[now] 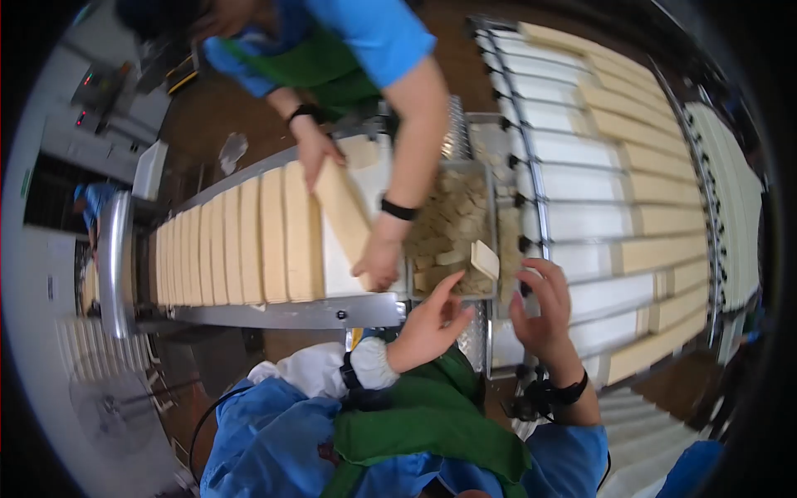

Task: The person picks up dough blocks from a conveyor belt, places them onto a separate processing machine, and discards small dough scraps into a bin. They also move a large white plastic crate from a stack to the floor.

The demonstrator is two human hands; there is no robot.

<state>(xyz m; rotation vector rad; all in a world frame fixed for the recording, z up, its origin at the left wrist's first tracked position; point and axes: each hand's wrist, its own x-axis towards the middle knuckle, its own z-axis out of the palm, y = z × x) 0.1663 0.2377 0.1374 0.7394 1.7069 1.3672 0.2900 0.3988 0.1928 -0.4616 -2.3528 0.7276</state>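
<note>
My left hand [427, 334] is open at the near edge of a metal bin [493, 207], fingers spread and nothing in them. My right hand [544, 319] is also open, its thumb and fingers curved apart beside the bin's near right corner. Between the two hands, a small pale cream slab piece [485, 261] shows tilted over the near end of the bin, apart from the fingers of both. Inside the bin lies a heap of broken cream-coloured chunks [452, 207].
Across from me, a co-worker's hands [380, 261] hold a long cream slab [344, 212] on a conveyor [353, 309], where more slabs [241, 241] stand in a row. To my right, a white slatted rack [573, 183] carries long slabs [656, 187]. A fan [108, 404] stands lower left.
</note>
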